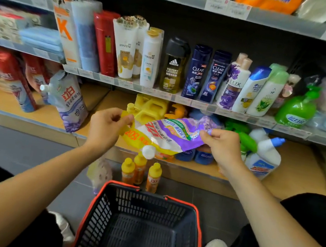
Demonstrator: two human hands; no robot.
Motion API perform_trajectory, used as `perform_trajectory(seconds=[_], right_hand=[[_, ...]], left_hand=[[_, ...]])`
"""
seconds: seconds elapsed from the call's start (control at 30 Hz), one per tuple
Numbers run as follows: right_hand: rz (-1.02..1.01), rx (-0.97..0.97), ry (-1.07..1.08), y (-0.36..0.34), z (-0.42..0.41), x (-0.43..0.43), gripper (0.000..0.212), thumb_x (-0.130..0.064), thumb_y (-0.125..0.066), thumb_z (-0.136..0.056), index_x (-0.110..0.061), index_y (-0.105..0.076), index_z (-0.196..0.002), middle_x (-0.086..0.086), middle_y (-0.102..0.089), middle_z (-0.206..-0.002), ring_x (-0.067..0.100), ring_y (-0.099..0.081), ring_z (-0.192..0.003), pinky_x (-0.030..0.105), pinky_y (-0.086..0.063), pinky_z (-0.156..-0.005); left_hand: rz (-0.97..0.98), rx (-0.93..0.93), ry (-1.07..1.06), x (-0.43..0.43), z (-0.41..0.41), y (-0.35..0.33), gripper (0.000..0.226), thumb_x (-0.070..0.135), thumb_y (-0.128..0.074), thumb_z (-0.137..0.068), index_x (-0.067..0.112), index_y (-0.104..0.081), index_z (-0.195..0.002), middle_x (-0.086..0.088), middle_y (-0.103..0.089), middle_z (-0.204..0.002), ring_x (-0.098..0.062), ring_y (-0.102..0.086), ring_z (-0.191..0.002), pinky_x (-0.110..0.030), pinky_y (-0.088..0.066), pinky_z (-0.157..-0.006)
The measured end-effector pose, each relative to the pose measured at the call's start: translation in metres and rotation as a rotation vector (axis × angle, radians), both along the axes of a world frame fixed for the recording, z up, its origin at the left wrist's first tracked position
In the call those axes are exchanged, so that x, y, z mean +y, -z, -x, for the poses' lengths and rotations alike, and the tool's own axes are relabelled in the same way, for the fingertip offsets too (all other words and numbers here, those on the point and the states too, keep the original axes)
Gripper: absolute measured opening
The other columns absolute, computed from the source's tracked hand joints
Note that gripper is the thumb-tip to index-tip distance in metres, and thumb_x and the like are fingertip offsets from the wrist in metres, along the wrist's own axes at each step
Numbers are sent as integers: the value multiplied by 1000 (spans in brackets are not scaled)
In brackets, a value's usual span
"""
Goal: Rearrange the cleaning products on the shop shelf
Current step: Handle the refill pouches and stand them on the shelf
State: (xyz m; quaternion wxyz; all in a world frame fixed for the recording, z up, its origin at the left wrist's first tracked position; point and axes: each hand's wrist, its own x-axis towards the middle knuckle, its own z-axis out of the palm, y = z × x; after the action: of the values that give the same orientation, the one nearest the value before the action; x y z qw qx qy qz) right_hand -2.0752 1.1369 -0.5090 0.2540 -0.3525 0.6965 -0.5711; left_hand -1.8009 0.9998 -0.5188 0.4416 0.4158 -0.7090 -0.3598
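**Limp pouch, thin grip**

You hold the refill pouch in the air over the front edge of the lower shelf. Your left hand pinches its yellow end, and your right hand its purple end, fingers curled. The grip could slip and the pouch topple the orange bottles on the floor. Yellow jugs and a white bottle crowd the shelf behind.

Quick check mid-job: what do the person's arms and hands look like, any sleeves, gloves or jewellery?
Left hand and right hand are ungloved, with no rings, watch or bands visible. Left forearm and right forearm are uncovered to the frame edge.
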Motion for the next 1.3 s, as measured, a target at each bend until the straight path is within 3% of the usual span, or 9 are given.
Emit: perform_trajectory(seconds=[0.17,0.4,0.5,0.67,0.77,0.93,1.13,1.2,1.3], right_hand=[[-186,-113,-112,13,-31,12,11,-5,-70,-91,4,-71,-85,5,-73,-63,15,-71,-54,22,-55,-47],[-479,28,-408,16,-42,23,13,-16,-75,-88,-7,-73,-78,11,-76,-73,19,-74,-66,29,-62,-63],[-287,123,-467,1,-48,17,4,-17,-79,-84,-17,-76,-88,1,-77,-80,15,-74,-76,29,-61,-73],[45,286,-488,-26,-73,4,51,-24,-82,-79,-31,-62,-125,-10,-67,-120,3,-64,-105,20,-54,-85],[149,368,-536,-35,-94,-5,47,-22,-80,-82,-33,-61,-123,-15,-67,-116,-3,-62,-107,22,-52,-91],[203,388,-571,-42,-110,-17,16,-14,-68,-93,-1,-74,-86,16,-70,-76,27,-66,-72,49,-51,-66],[211,486,-494,-46,-112,-23,37,-15,-68,-93,-1,-62,-59,10,-50,-53,6,-39,-55,26,-29,-52],[219,451,-459,-48,-110,-26,38,-15,-68,-94,7,-64,-63,23,-51,-57,13,-39,-57,31,-28,-53],[235,435,-421,-50,-107,-32,42,-15,-66,-95,13,-59,-64,31,-45,-59,17,-34,-58,29,-25,-54]], left_hand=[[65,-44,127,-8,-9,-35,12,22,-73,-92,14,-75,-84,-9,-73,-75,-7,-61,-61,-32,-53,-58],[184,-3,272,-1,-13,-85,17,20,-73,-93,4,-76,-93,-18,-74,-85,-37,-70,-79,-57,-57,-75],[283,-61,387,10,-8,-102,16,23,-74,-93,7,-77,-91,-8,-75,-82,-24,-70,-74,-49,-58,-69],[381,-281,507,21,-9,-112,17,26,-76,-90,9,-79,-90,-3,-74,-78,-22,-67,-70,-46,-53,-66],[349,-295,533,22,-16,-113,16,25,-77,-88,10,-81,-92,2,-77,-81,-16,-69,-72,-39,-55,-66],[326,-259,502,30,-21,-101,14,19,-80,-85,6,-81,-91,-3,-77,-81,-21,-70,-73,-43,-55,-67],[169,-96,427,15,-39,-89,30,23,-84,-78,6,-76,-101,-10,-76,-95,-25,-72,-88,-38,-61,-78],[55,-184,442,-4,-61,-83,52,32,-85,-74,16,-70,-121,2,-73,-115,-12,-69,-104,-29,-60,-85],[-148,-365,384,-27,-93,-61,68,44,-84,-69,30,-63,-131,16,-64,-128,-5,-60,-117,-36,-57,-97]])
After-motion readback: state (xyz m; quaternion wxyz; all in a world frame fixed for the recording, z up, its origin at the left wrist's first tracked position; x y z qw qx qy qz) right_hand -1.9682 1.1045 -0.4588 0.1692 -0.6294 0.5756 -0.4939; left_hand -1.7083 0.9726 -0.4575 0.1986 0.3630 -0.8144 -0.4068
